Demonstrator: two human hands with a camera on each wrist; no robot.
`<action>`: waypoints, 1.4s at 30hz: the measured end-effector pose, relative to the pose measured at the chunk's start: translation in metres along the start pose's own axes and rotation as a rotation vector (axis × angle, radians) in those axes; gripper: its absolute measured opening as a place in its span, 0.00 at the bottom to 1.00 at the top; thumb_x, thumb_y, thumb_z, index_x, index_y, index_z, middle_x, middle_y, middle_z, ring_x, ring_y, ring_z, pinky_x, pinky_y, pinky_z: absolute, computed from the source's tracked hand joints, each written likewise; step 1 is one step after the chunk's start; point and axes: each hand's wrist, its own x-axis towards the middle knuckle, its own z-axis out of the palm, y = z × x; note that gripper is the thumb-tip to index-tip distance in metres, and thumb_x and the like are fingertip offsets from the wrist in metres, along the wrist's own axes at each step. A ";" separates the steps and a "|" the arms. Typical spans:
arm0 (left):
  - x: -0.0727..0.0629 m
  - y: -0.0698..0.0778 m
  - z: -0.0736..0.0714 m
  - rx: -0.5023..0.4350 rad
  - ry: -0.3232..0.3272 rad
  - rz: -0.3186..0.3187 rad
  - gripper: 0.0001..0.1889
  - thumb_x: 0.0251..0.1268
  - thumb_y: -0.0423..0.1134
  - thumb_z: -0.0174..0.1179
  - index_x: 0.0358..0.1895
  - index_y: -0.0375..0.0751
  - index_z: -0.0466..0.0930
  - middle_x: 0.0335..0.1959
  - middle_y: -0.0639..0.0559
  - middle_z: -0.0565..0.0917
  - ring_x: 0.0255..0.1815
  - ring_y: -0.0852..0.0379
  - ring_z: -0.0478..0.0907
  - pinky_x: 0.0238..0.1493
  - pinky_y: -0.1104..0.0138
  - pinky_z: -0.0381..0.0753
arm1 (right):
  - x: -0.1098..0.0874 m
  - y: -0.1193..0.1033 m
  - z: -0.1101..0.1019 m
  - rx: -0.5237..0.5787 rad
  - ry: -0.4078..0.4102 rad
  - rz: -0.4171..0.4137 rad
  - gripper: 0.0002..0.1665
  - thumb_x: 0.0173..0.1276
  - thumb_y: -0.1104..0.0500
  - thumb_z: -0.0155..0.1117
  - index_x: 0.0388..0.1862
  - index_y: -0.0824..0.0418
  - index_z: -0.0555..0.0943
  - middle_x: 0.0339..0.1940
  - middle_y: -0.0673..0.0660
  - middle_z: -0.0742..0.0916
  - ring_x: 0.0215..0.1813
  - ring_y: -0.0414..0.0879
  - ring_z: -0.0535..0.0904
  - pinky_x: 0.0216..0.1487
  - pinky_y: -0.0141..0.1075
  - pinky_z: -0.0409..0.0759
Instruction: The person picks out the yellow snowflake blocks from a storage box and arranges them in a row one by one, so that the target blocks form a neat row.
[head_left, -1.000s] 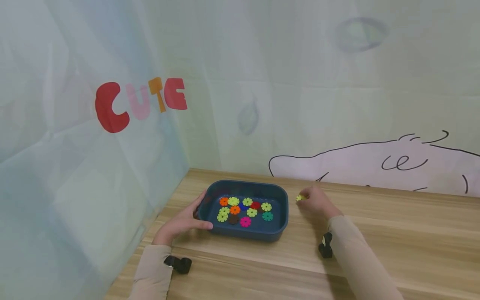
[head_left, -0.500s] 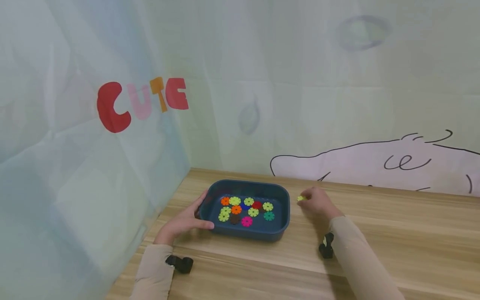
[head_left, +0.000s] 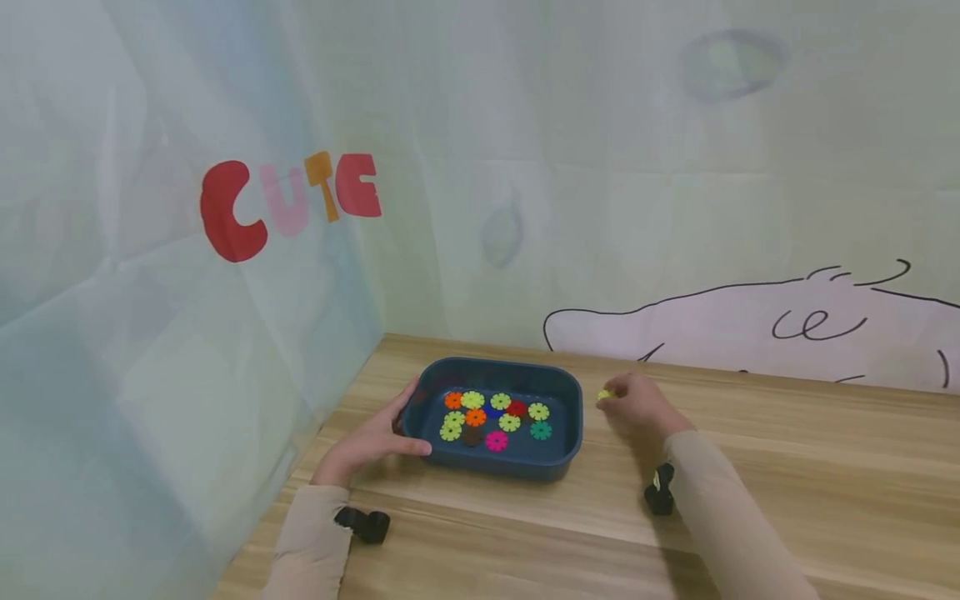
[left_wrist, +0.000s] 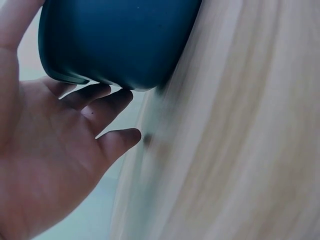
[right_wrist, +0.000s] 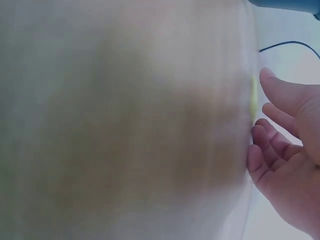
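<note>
My left hand (head_left: pixel 375 442) grips the left end of a dark blue plastic basin (head_left: pixel 487 468), its thumb over the near rim. In the left wrist view, fingertips meet the basin wall (left_wrist: pixel 115 40). Inside lie several notched snowflake discs: yellow-green, orange, brown, red, blue, and teal ones, and a pink snowflake disc (head_left: pixel 497 441). Just right of the basin, my right hand (head_left: pixel 637 402) pinches a yellow-green snowflake disc (head_left: pixel 603 395) low over the table. The right wrist view shows this disc (right_wrist: pixel 253 97) edge-on by the thumb and curled fingers.
The wood-grain table (head_left: pixel 480 542) meets a pale fabric backdrop (head_left: pixel 465 167) at the back and left. Red, pink and orange letters (head_left: pixel 232 212) mark the left side, and a pale cartoon figure (head_left: pixel 720 333) is drawn at back right.
The head view has shifted slightly, so everything sits a little further right. Both hands, the basin and the discs keep nearly the same places relative to each other.
</note>
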 end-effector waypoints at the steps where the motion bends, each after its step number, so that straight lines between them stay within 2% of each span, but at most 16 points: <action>1: 0.000 0.000 0.000 -0.002 0.000 -0.004 0.60 0.51 0.42 0.73 0.78 0.48 0.34 0.79 0.40 0.41 0.76 0.37 0.44 0.71 0.40 0.44 | -0.001 -0.001 -0.002 0.005 -0.005 0.016 0.27 0.66 0.57 0.63 0.58 0.74 0.75 0.54 0.73 0.80 0.57 0.66 0.75 0.58 0.55 0.73; 4: 0.001 -0.001 0.001 -0.009 -0.003 -0.006 0.59 0.52 0.42 0.72 0.78 0.49 0.34 0.79 0.40 0.41 0.76 0.38 0.43 0.72 0.41 0.43 | 0.000 -0.003 -0.010 0.010 -0.002 0.020 0.30 0.69 0.55 0.60 0.63 0.74 0.71 0.57 0.75 0.77 0.58 0.67 0.74 0.58 0.56 0.73; 8: 0.002 -0.003 0.001 -0.022 -0.010 0.002 0.59 0.52 0.41 0.72 0.78 0.49 0.33 0.79 0.41 0.39 0.76 0.39 0.42 0.72 0.41 0.43 | 0.004 -0.015 -0.023 0.029 0.065 -0.046 0.29 0.70 0.56 0.59 0.62 0.75 0.71 0.56 0.75 0.77 0.56 0.66 0.75 0.55 0.55 0.75; 13: 0.002 -0.004 0.000 -0.030 -0.011 0.010 0.59 0.52 0.39 0.71 0.78 0.46 0.33 0.79 0.41 0.39 0.76 0.39 0.42 0.72 0.41 0.42 | 0.002 -0.046 -0.036 0.070 0.120 -0.093 0.28 0.70 0.55 0.60 0.63 0.71 0.72 0.57 0.71 0.78 0.57 0.62 0.74 0.57 0.54 0.75; 18: 0.002 -0.003 -0.001 -0.040 -0.012 0.006 0.59 0.52 0.39 0.72 0.78 0.47 0.33 0.79 0.40 0.40 0.76 0.38 0.43 0.72 0.41 0.43 | 0.000 -0.080 -0.036 0.106 0.118 -0.149 0.27 0.69 0.55 0.62 0.63 0.67 0.73 0.57 0.67 0.79 0.57 0.59 0.75 0.56 0.52 0.75; 22: 0.001 -0.002 -0.001 -0.035 -0.005 -0.008 0.60 0.51 0.40 0.73 0.78 0.48 0.34 0.79 0.40 0.40 0.76 0.38 0.42 0.72 0.41 0.43 | -0.001 -0.101 -0.027 0.140 0.086 -0.187 0.27 0.68 0.55 0.64 0.63 0.65 0.74 0.57 0.66 0.79 0.56 0.58 0.76 0.56 0.51 0.77; 26: 0.001 -0.001 -0.001 -0.019 0.001 -0.012 0.60 0.51 0.41 0.73 0.79 0.49 0.35 0.79 0.40 0.41 0.76 0.38 0.42 0.72 0.41 0.43 | 0.001 -0.112 -0.013 0.165 0.038 -0.206 0.27 0.67 0.55 0.65 0.61 0.65 0.75 0.55 0.64 0.80 0.55 0.56 0.77 0.55 0.49 0.78; 30: 0.001 -0.002 0.000 -0.027 -0.001 -0.009 0.60 0.51 0.40 0.73 0.78 0.49 0.34 0.79 0.40 0.42 0.76 0.38 0.45 0.72 0.41 0.44 | 0.003 -0.117 0.003 0.163 -0.009 -0.206 0.27 0.66 0.54 0.66 0.61 0.64 0.76 0.54 0.64 0.81 0.55 0.55 0.77 0.55 0.49 0.77; 35: 0.001 -0.001 0.000 -0.026 0.000 -0.005 0.60 0.51 0.40 0.73 0.78 0.46 0.34 0.79 0.39 0.41 0.76 0.38 0.45 0.72 0.41 0.44 | 0.006 -0.118 0.020 0.121 -0.028 -0.227 0.27 0.66 0.54 0.67 0.60 0.66 0.77 0.54 0.65 0.82 0.54 0.55 0.78 0.56 0.49 0.76; 42: 0.000 -0.002 0.001 -0.020 0.008 -0.019 0.59 0.51 0.41 0.73 0.78 0.48 0.35 0.78 0.39 0.42 0.74 0.37 0.47 0.72 0.41 0.45 | 0.010 -0.118 0.040 0.151 -0.075 -0.220 0.24 0.65 0.58 0.67 0.58 0.67 0.78 0.53 0.65 0.83 0.53 0.55 0.78 0.56 0.49 0.76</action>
